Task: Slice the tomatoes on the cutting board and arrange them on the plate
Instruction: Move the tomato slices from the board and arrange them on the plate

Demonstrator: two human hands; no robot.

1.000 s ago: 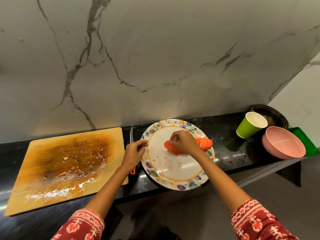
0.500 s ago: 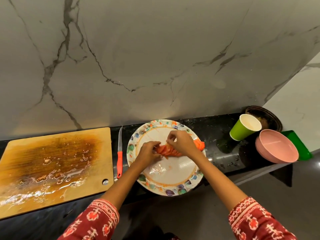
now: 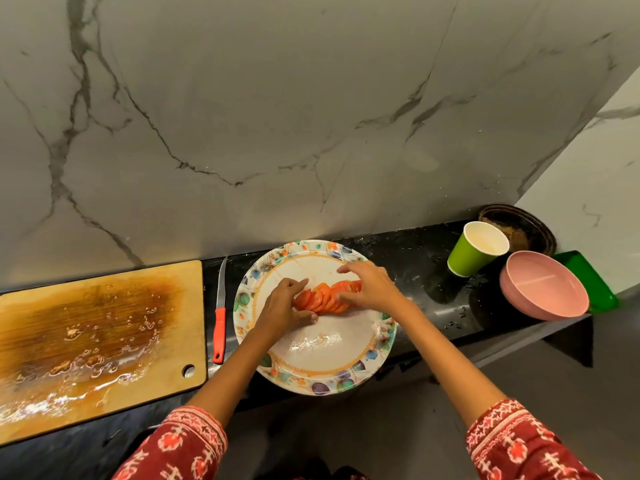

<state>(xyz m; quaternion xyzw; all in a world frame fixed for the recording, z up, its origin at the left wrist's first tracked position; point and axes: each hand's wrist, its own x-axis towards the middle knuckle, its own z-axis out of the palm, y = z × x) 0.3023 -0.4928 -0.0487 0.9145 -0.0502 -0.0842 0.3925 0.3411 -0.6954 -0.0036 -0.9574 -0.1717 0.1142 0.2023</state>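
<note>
A row of overlapping red tomato slices (image 3: pixel 325 296) lies across the middle of the round floral plate (image 3: pixel 322 362). My left hand (image 3: pixel 282 308) touches the left end of the row with straight fingers. My right hand (image 3: pixel 370 285) rests on the right end, fingers spread flat over the slices and hiding some of them. The wet wooden cutting board (image 3: pixel 93 341) lies to the left with only juice and seeds on it. An orange-handled knife (image 3: pixel 219 317) lies on the counter between board and plate.
A green paper cup (image 3: pixel 476 249), a stack of pink bowls (image 3: pixel 543 291), a green tray (image 3: pixel 588 278) and a dark round dish (image 3: pixel 519 226) stand at the right end of the black counter (image 3: pixel 415 271). A marble wall rises right behind. The plate overhangs the counter's front edge.
My left hand left the plate's rim and came in to the slices. Both hands have spread the bunched slices into a fanned row. The view shifted left to right.
</note>
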